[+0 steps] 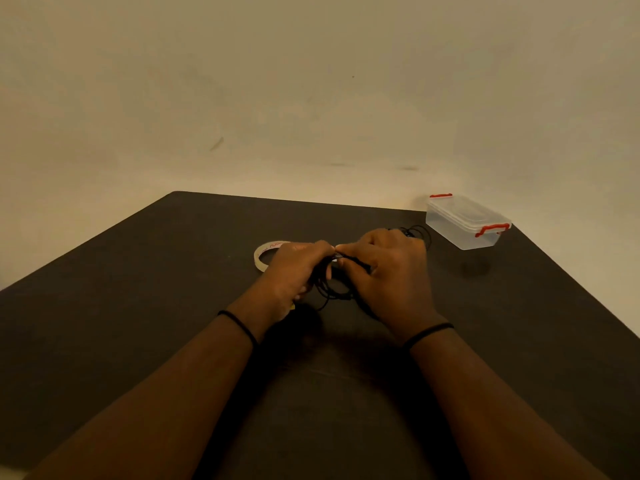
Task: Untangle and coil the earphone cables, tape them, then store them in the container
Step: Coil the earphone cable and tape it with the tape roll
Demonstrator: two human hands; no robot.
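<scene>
Head view: a black earphone cable (332,289) is pinched between left hand (298,268) and right hand (388,271); light, limp, snag-prone, it is best gripped across the gathered loops

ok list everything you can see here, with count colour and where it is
earphone cable: one tangle, black, held between both hands at the middle of the table
second cable bundle: one, black loops, on the table behind the right hand
tape roll: one, clear with red print, flat on the table behind the left hand
container: one, clear with red clips, lid on, far right of the table
table: one, dark
wall: beige, behind the table
wristbands: two, black, one per wrist
left hand: pinches the cable
right hand: pinches the cable
</scene>
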